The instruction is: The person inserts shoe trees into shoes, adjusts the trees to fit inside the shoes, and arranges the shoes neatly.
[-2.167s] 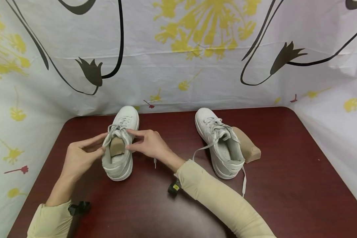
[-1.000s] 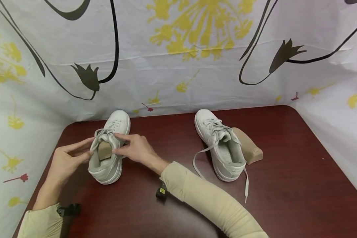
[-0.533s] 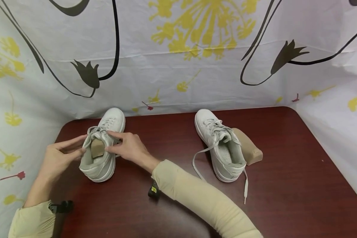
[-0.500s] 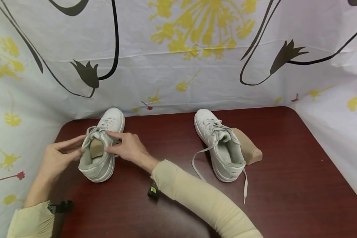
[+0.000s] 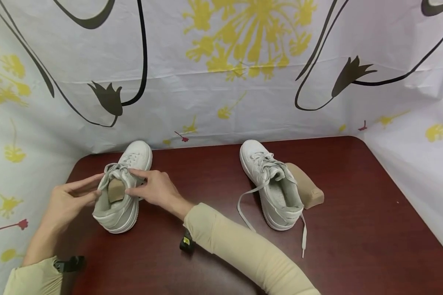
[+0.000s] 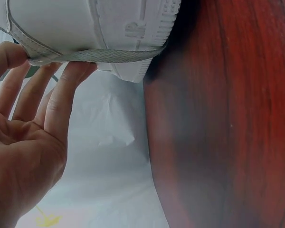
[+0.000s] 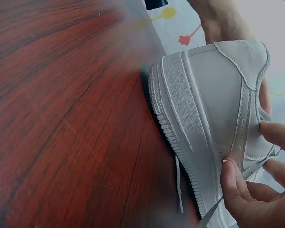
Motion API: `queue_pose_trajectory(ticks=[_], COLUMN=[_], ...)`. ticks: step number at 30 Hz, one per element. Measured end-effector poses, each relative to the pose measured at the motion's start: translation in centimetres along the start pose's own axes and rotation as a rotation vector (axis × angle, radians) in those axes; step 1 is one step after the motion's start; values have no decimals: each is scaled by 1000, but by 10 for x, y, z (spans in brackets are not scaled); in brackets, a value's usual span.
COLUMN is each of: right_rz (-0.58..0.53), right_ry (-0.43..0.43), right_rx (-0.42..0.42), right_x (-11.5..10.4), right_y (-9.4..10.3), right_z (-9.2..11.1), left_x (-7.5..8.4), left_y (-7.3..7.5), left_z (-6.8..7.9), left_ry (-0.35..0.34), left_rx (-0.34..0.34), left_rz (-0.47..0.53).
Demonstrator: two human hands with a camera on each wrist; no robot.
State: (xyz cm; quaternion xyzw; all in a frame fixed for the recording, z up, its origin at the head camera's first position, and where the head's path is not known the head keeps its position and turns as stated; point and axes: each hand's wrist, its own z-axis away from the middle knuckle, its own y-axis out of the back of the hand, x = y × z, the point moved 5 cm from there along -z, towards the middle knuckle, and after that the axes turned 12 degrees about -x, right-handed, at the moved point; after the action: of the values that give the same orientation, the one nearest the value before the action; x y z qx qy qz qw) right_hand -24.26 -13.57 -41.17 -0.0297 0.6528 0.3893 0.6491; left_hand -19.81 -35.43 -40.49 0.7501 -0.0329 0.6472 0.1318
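A white lace-up sneaker [image 5: 114, 217] stands at the left of the table, toe toward the back. Inside its opening, under the tongue, sits a tan shoe insert [image 5: 116, 191]; its front part is hidden. My left hand [image 5: 63, 203] holds the collar's left side; in the left wrist view, fingertips of that hand [image 6: 31, 152] touch the sneaker's [image 6: 57, 23] edge beside a flat lace. My right hand [image 5: 158, 189] pinches the right side by the laces. Seen from the right wrist, the thumb and fingers of this hand [image 7: 261, 202] press the sneaker's [image 7: 213, 99] upper and rim.
A second white sneaker [image 5: 254, 157] stands to the right, its loose laces trailing onto the dark red table [image 5: 361, 221]. Against its right side lies another tan insert [image 5: 305, 187]. A white patterned cloth [image 5: 206, 98] hangs behind the table and along its sides.
The left sneaker, with the insert in it, has shifted leftward across the table, both hands moving along with it. The right sneaker and the insert beside it have stayed put.
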Motion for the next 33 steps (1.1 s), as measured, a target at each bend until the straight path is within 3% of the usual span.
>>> queue_pose_trajectory(ticks=[33], right_rz=[40], right_ry=[23], right_rx=[22], right_x=[-6], right_y=[-10], right_z=[0], left_x=[-5], left_y=[12], left_z=[3], left_ry=[-20], left_rx=[-18], left_rz=[53])
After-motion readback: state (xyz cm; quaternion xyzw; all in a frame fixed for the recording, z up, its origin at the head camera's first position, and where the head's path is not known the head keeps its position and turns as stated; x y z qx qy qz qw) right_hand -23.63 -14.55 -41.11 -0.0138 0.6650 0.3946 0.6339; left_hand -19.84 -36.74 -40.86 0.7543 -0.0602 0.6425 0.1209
